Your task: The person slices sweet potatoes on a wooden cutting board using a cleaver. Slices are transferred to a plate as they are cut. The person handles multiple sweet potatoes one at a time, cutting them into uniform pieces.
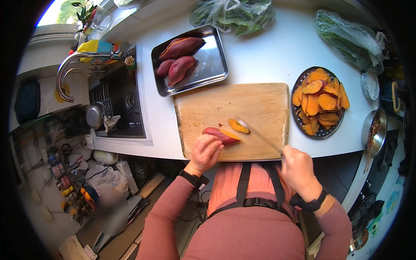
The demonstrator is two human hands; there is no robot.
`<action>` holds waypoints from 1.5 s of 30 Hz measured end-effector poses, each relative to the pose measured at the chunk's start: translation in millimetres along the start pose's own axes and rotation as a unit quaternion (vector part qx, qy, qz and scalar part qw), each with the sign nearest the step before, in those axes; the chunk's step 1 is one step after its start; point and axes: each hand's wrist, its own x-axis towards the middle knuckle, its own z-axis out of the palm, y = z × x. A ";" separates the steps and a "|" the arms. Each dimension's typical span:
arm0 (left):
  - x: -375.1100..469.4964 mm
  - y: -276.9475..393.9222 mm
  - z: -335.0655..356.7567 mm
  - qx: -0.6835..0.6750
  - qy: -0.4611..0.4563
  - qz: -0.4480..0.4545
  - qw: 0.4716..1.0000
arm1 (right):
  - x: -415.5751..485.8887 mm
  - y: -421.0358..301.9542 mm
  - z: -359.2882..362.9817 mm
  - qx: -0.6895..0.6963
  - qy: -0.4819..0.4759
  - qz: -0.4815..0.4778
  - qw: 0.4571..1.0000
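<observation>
My left hand (205,152) holds a cut, red-skinned sweet potato (227,136) with orange flesh against the wooden cutting board (208,104). Gripped by its handle in my right hand (297,165), a kitchen knife (263,138) points up and left over the board, its tip at a loose orange slice (237,126). That slice lies just right of the sweet potato. At the right, a dark perforated plate (320,135) carries a heap of sweet potato slices (317,97). Behind the board's left side, a metal tray (214,73) holds several whole sweet potatoes (182,70).
Bagged leafy greens (234,16) lie at the back, with another bag (351,42) at the back right. The sink (125,113) and its curved faucet (61,71) are at the left. A metal bowl (378,143) with chopsticks stands at the far right.
</observation>
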 end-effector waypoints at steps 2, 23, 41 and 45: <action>-16.5 -7.4 11.7 -0.008 -0.011 0.018 1.000 | 7.2 -21.0 15.0 -0.017 -0.022 -0.035 0.999; -16.5 -33.8 30.1 -0.122 0.020 0.004 0.992 | 37.6 -62.1 28.7 -0.085 -0.143 -0.009 0.986; -21.4 -36.4 30.9 -0.145 0.012 -0.008 0.989 | 70.8 -59.4 80.7 -0.060 -0.150 -0.006 0.987; -18.3 -35.5 29.9 -0.146 0.011 -0.003 0.989 | 70.0 -46.7 83.8 -0.004 -0.117 -0.018 0.993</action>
